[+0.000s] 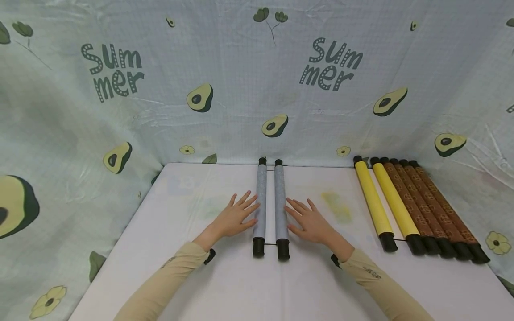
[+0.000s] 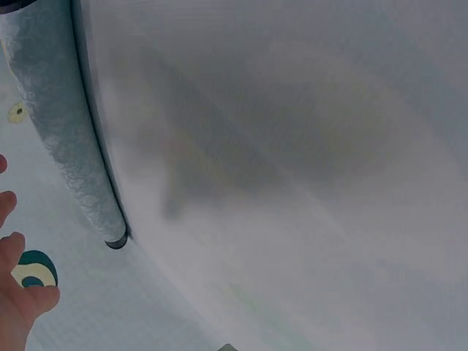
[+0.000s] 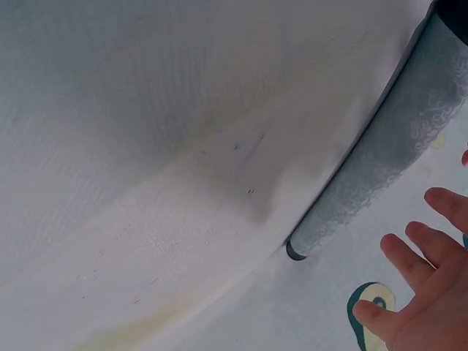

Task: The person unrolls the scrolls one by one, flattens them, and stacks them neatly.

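Two grey-blue patterned rolls with black end caps lie side by side in the middle of the table, a left roll (image 1: 260, 200) and a right roll (image 1: 280, 200). A narrow white strip shows between them, and a thin dark line joins their near ends. My left hand (image 1: 234, 217) is spread flat, fingertips right at the left roll's outer side. On the other side my right hand (image 1: 311, 222) mirrors it, fingers straight and apart beside the right roll. Each wrist view shows one roll, the left roll (image 2: 66, 124) and the right roll (image 3: 380, 146), near spread fingers.
To the right lie two yellow rolls (image 1: 373, 196) with black caps, a thin line between their near ends. Several brown patterned rolls (image 1: 437, 205) sit against them, by the table's right edge. A cloth (image 1: 241, 58) printed with avocados hangs behind the white table (image 1: 180, 191).
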Demonstrator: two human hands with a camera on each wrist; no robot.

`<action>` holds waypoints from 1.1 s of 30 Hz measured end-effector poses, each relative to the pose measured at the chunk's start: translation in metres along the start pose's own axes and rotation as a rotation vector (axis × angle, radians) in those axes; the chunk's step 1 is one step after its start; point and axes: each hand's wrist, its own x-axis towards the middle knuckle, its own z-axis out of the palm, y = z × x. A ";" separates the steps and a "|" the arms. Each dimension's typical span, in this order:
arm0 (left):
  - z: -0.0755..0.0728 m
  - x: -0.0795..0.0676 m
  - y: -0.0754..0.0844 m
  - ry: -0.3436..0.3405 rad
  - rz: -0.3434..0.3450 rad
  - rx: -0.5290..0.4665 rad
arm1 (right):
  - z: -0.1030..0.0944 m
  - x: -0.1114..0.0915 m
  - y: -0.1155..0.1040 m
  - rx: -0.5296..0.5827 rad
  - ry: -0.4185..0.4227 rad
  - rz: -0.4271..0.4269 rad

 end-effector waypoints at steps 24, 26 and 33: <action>0.018 0.008 0.013 -0.047 0.067 0.082 | 0.007 0.007 -0.014 -0.040 -0.021 -0.102; 0.018 0.009 0.014 -0.060 0.062 0.087 | 0.008 0.007 -0.014 -0.044 -0.034 -0.097; 0.021 0.008 0.017 -0.113 0.044 0.077 | 0.011 0.005 -0.015 -0.014 -0.081 -0.075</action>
